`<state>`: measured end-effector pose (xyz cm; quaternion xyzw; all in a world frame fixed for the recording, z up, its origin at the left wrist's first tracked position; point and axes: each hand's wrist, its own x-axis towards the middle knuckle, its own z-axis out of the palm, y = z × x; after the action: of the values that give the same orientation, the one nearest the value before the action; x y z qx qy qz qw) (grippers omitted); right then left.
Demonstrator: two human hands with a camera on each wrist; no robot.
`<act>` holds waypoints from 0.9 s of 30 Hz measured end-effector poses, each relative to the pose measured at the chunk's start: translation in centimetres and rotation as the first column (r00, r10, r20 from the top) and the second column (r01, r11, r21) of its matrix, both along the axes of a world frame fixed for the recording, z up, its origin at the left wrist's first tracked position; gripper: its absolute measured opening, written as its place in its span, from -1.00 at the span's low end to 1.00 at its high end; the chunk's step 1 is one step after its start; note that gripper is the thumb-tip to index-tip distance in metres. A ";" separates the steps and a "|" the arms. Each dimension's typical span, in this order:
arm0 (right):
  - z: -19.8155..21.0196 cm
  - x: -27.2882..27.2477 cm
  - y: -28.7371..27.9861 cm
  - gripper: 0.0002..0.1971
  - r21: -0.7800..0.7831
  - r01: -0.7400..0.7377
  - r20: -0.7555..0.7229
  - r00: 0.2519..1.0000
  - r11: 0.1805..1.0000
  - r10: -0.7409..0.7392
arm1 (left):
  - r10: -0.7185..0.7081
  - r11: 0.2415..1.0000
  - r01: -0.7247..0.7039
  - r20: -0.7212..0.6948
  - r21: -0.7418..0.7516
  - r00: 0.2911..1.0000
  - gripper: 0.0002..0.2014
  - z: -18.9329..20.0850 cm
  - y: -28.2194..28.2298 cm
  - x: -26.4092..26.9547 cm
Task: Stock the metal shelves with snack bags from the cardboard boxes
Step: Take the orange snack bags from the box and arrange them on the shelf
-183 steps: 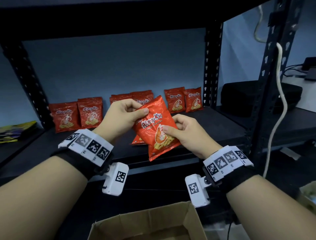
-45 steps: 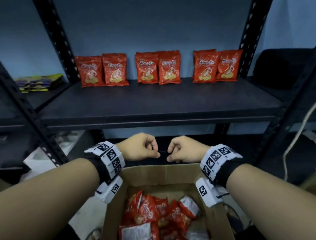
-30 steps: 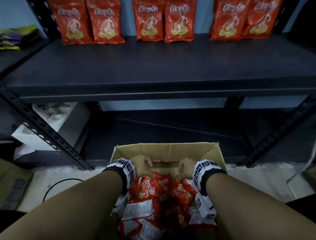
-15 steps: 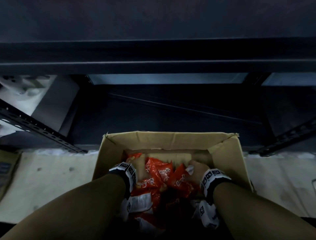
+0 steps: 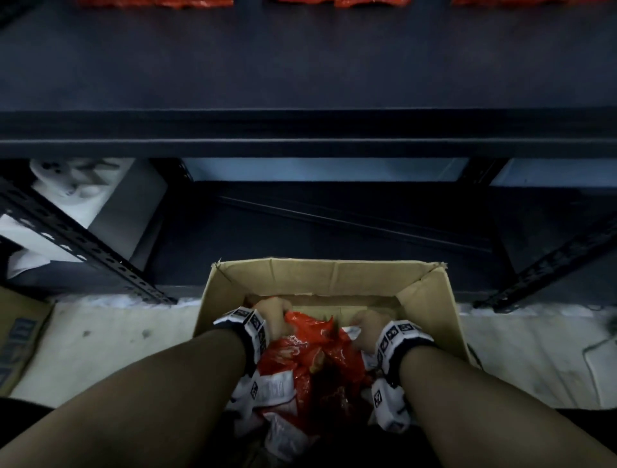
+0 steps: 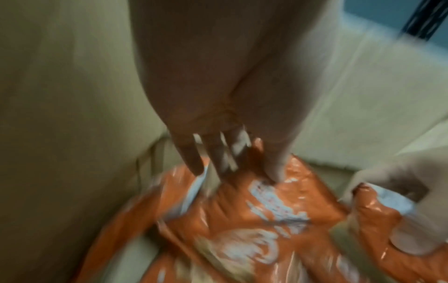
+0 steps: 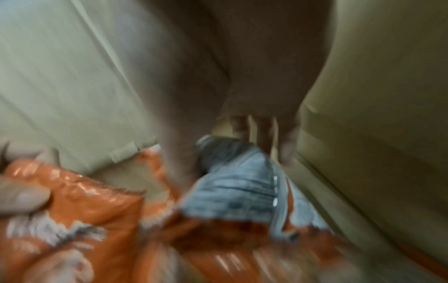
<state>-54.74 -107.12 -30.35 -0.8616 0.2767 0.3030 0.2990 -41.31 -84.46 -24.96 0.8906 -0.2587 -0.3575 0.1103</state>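
Note:
An open cardboard box [image 5: 334, 271] on the floor holds several red snack bags [image 5: 310, 354]. Both my hands are down inside it. My left hand [image 5: 272, 314] [image 6: 232, 168] pinches the top edge of a red bag [image 6: 261, 210] between thumb and fingers. Toward the box's right wall, my right hand [image 5: 367, 325] [image 7: 223, 159] grips a bag that shows its pale printed back [image 7: 237, 191]. Both wrist views are blurred. The dark metal shelf [image 5: 300, 66] runs above, with a row of red bags [image 5: 160, 2] just visible at its back.
Slanted black shelf posts [image 5: 83, 244] [image 5: 551, 267] flank the box. Another cardboard box [image 5: 16, 340] sits at the far left on the pale floor. White items [image 5: 76, 187] lie on the lower shelf at left. A cable [image 5: 597, 347] lies at right.
Both hands dropped from above the box rim into the box and closed on bags. The head view tilted down, so the stocked shelf slid to the top edge.

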 end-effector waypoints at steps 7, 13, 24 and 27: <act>12.3 2.9 0.7 -0.52 0.034 -0.214 0.030 0.977 0.976 0.213 | -0.127 0.992 0.127 0.035 0.002 0.991 -0.80 8.9 -0.1 1.7; 21.8 5.0 1.0 -0.47 -0.114 -0.427 0.018 0.902 0.897 0.432 | -0.232 0.973 0.231 0.055 0.008 0.971 -0.81 16.9 -0.1 2.8; 35.4 4.7 2.5 -0.60 -0.195 -0.515 0.258 0.794 0.835 0.550 | -0.276 0.936 0.291 0.102 -0.197 0.956 -0.89 27.8 3.9 3.4; 39.0 4.0 3.0 -0.59 -0.186 -0.500 0.340 0.774 0.846 0.533 | -0.254 0.928 0.268 0.087 -0.258 0.963 -0.90 28.3 4.9 3.7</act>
<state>-50.71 -104.17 8.70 -0.9580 -0.0212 0.1889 0.2149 -37.57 -79.53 3.31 0.8341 -0.4237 -0.3073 0.1743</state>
